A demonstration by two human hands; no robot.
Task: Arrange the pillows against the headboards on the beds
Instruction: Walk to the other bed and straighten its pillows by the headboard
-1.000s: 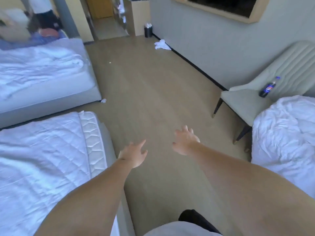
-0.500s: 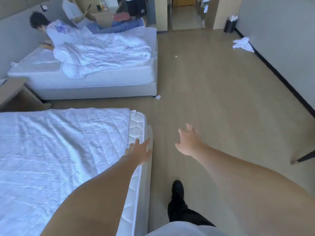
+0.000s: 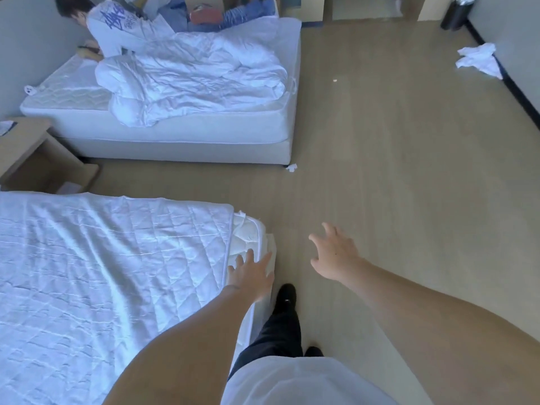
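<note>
Neither grip holds anything: left hand (image 3: 251, 273) spread over the corner of the near white quilted mattress (image 3: 102, 273), right hand (image 3: 333, 255) spread above the floor, likely for balance. No pillows show; a crumpled white duvet (image 3: 190, 80) covers the far bed (image 3: 181, 135).

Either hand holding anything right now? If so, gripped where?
Nothing held. Left hand is open above the near bed's mattress corner; right hand is open over the floor.
</note>
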